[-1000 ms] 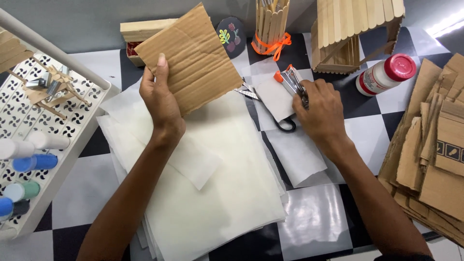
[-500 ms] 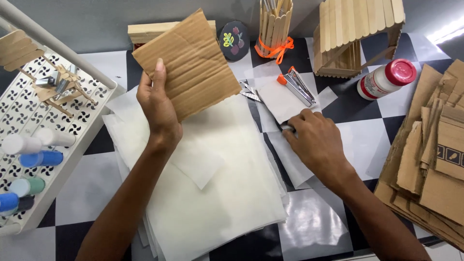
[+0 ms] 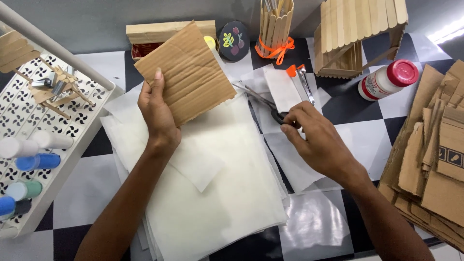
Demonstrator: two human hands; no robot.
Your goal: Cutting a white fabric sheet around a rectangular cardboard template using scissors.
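Head view. Stick-built cup (image 3: 275,24) holds upright sticks; white perforated tray (image 3: 72,145) holds paint bottles (image 3: 29,162). Left hand (image 3: 157,113), raised above the desk, has its grip clenched on a corrugated cardboard square (image 3: 186,72). Right hand (image 3: 316,140) lies palm-down, fingers closing on black scissors (image 3: 270,106) (on white paper sheets (image 3: 217,193)).

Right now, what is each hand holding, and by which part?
The left hand holds a corrugated cardboard square by its lower left edge. The right hand has its fingertips on the dark handles of the scissors lying on the table.
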